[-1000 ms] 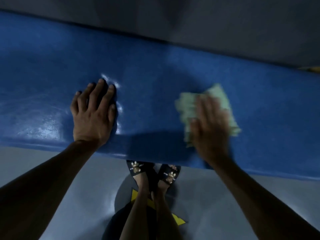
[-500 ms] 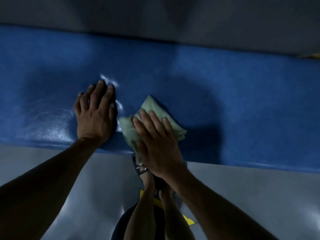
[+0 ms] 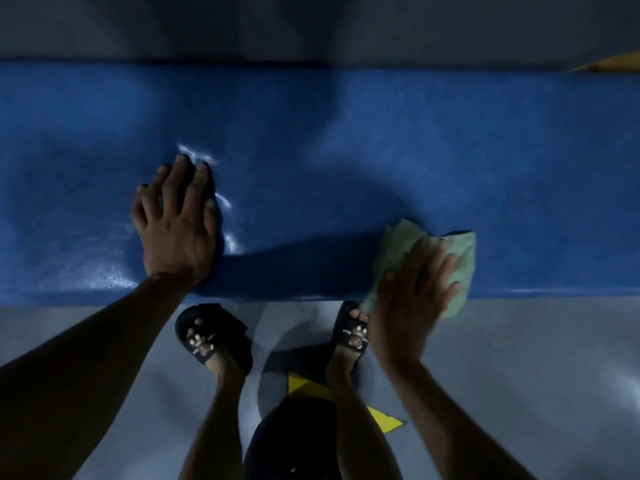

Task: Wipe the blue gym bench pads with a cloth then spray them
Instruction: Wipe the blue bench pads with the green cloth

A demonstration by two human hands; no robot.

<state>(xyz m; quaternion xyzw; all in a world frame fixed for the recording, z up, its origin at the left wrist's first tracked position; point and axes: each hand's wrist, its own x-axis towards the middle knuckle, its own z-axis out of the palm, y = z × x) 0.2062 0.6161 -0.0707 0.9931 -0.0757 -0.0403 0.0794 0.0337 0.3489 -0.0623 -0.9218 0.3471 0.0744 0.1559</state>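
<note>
Blue vinyl covers the bench pad, and it looks smooth and a little slick where it shines. Our left hand rests flat on it, fingers spread, holding nothing. Our right hand presses the soft green cloth at the pad's near edge, fingers fairly straight over it. We judge the cloth light and limp, best kept under the palm. Bare pad stretches away to the right.

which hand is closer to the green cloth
Right. The right hand presses flat on the green cloth at the bench pad's near edge; the left hand rests on the pad, well apart.
</note>
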